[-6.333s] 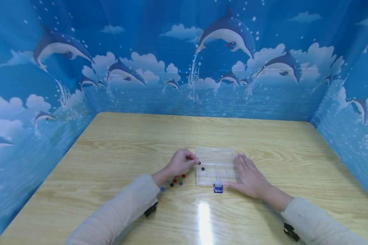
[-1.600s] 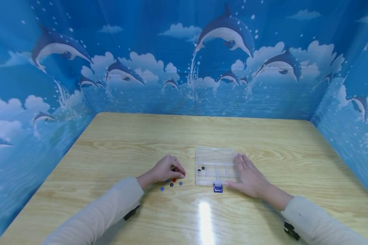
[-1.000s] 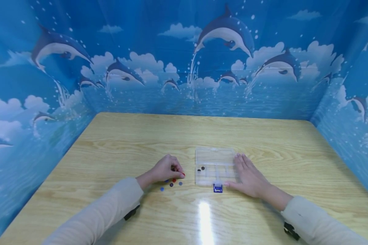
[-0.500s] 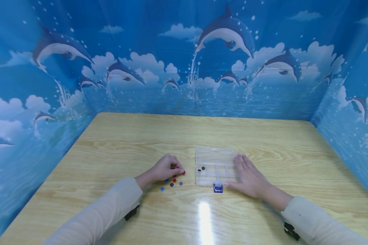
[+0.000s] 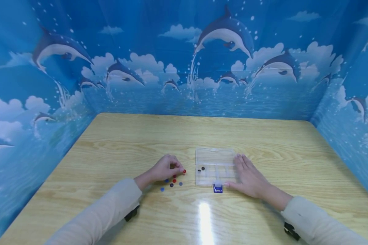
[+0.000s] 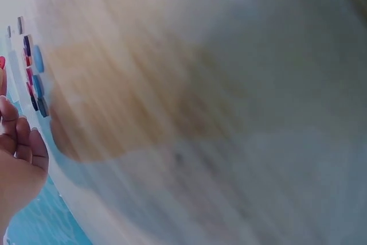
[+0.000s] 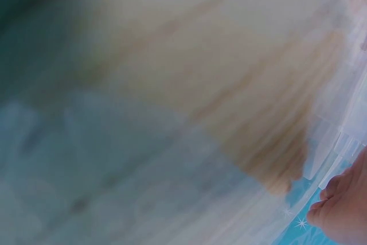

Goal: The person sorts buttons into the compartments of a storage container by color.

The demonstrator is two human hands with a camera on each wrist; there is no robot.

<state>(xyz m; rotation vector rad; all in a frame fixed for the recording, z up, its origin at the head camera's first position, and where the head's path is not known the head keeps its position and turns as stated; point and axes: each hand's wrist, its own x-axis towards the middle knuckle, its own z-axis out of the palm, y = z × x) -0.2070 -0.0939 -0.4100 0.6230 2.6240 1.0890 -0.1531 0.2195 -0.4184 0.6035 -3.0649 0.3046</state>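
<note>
My left hand pinches a red button between thumb and fingertips, just left of the clear divided box. The same red button shows at the left edge of the left wrist view. Below the hand lie several small buttons, among them a red button, a dark button and a blue button. Two black buttons lie in the box's left compartment. My right hand rests with straight fingers along the box's right side, thumb near its front edge.
The box's lid lies open toward the back. A blue latch sticks out at the front. The wooden table is bounded by a dolphin-print curtain at the back and sides.
Earlier my left hand held a black button at the box; that button now lies inside. The hand went back left to the loose buttons and took a red one, shifting it slightly. The right hand stays.
</note>
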